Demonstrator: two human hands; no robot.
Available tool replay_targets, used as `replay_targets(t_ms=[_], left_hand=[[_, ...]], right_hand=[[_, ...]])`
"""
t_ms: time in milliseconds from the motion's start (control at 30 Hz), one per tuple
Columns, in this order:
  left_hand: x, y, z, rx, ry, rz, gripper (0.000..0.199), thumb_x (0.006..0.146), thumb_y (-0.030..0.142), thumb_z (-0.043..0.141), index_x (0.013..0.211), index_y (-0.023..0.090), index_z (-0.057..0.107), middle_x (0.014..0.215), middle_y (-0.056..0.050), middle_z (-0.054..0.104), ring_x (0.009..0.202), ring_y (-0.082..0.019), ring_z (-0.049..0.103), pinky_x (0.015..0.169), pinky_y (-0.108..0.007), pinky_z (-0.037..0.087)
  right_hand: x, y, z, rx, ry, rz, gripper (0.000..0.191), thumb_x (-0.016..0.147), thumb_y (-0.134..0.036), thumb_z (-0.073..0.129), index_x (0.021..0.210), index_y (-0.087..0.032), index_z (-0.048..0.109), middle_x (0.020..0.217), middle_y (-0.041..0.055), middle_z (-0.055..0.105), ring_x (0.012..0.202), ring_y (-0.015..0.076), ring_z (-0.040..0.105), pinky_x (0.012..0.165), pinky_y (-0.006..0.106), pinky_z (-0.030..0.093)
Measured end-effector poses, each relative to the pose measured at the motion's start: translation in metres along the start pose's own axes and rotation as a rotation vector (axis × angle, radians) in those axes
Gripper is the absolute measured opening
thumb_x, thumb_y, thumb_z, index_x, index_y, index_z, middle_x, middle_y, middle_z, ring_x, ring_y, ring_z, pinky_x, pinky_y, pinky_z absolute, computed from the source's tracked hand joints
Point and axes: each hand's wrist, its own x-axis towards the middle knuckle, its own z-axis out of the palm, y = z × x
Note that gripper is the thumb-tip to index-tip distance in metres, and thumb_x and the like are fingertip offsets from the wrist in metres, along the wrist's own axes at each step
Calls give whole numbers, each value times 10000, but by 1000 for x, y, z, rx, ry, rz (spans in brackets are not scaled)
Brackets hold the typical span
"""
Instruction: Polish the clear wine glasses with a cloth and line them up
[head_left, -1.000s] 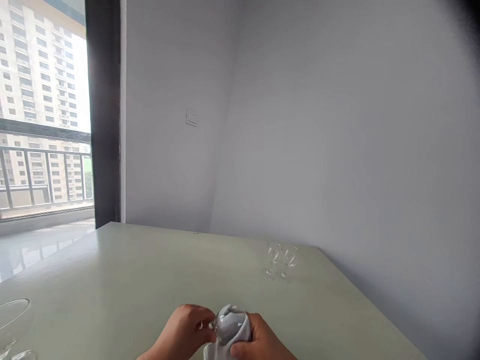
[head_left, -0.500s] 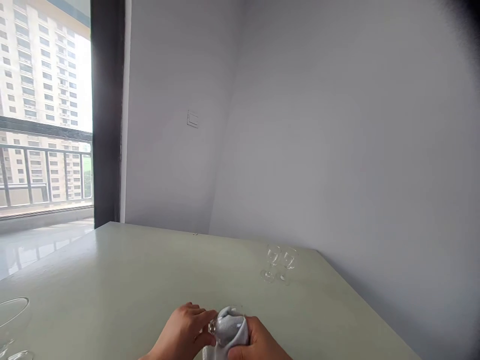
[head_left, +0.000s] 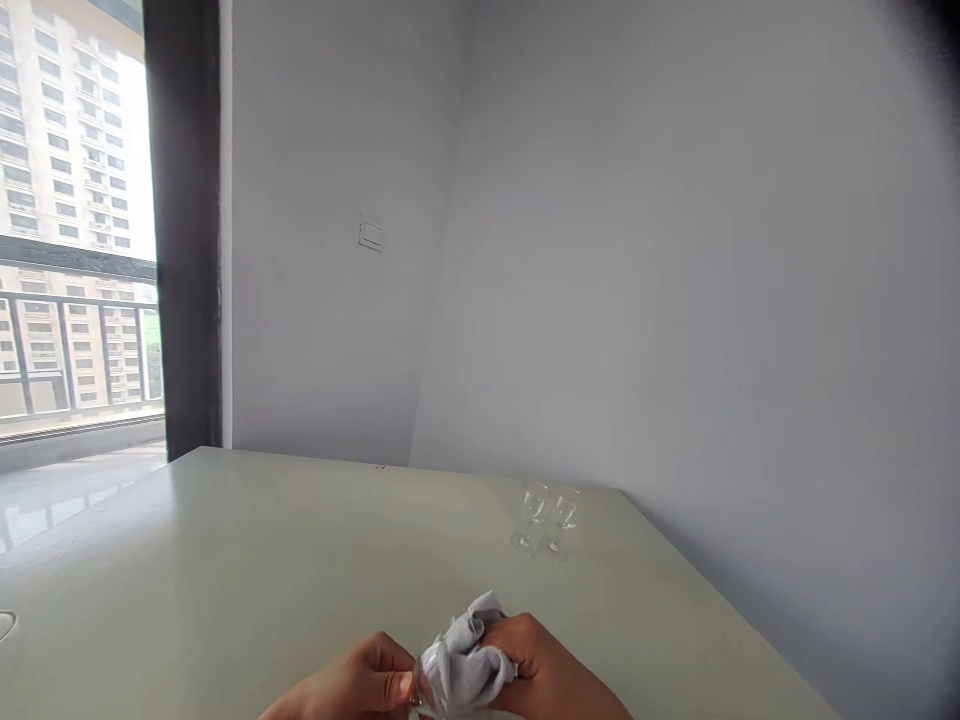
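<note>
At the near edge of the view, my left hand (head_left: 367, 680) pinches the stem end of a wine glass (head_left: 421, 686), fingers closed. Most of that glass is hidden by a light grey cloth (head_left: 469, 672), bunched over and in its bowl. My right hand (head_left: 536, 665) is closed on the cloth, pressing it into the bowl; some of its fingers are out of sight behind the folds. The glass lies tilted, stem toward the left hand and bowl toward the right.
Two clear stemmed glasses (head_left: 529, 515) stand upright side by side toward the table's far right corner. Part of another glass's rim (head_left: 7, 626) shows at the left edge. The pale green table (head_left: 300, 560) reaches back to grey walls; a glazed balcony opening is at left.
My right hand has turned and pushed the cloth deeper at the bowl, bunching it upward. The left hand has shifted lower along the stem side. The view has swung slightly right.
</note>
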Motion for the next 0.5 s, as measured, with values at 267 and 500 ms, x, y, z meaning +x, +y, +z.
replay_targets(t_ms=[267,500], left_hand=[[20,-21,-5,-489,256,189,490,629,571,674,917,177,624,542,45,499,461,-46,422,454,-171,279],[23,-17,7,-647,384,251,451,604,461,753,965,233,610,686,40,506,580,-55,426,637,-238,397]], right_hand=[[23,53,-27,-258,529,-119,281,838,-380,518,1045,-238,644,1134,86,586,915,245,559,728,330,449],[20,40,12,-1095,675,-373,261,833,-225,519,1071,-264,618,830,36,649,723,214,497,657,341,356]])
